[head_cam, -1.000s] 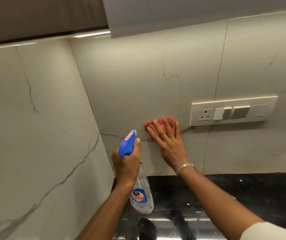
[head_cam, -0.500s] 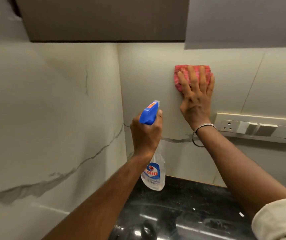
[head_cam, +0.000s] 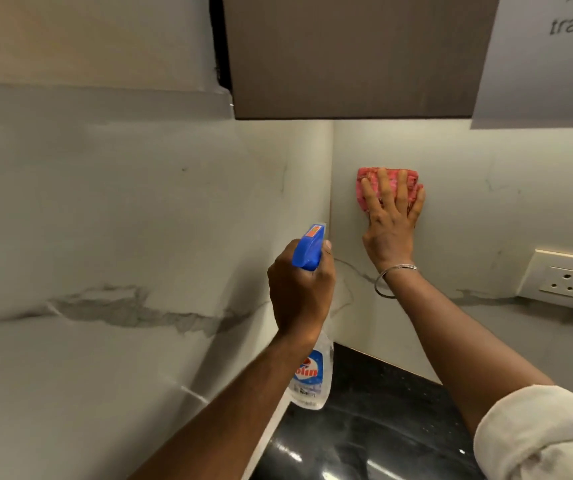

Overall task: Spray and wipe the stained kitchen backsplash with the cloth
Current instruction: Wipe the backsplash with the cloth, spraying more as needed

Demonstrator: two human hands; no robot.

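On the backsplash [head_cam: 468,202], spread right fingers [head_cam: 384,188] have slid the cloth [head_cam: 413,178] toward the corner [head_cam: 332,174]; left fingers [head_cam: 327,249] grip the spray bottle [head_cam: 309,247].

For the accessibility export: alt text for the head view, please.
The right hand presses a pink cloth flat against the pale marble backsplash near the corner, under a dark cabinet. The left hand grips a blue-topped spray bottle pointed at the wall; a wall socket sits to the right.

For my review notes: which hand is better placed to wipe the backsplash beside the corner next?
Right, probably. The right hand presses the pink cloth flat against the backsplash, just beside the corner, while the left hand grips the spray bottle clear of the wall.
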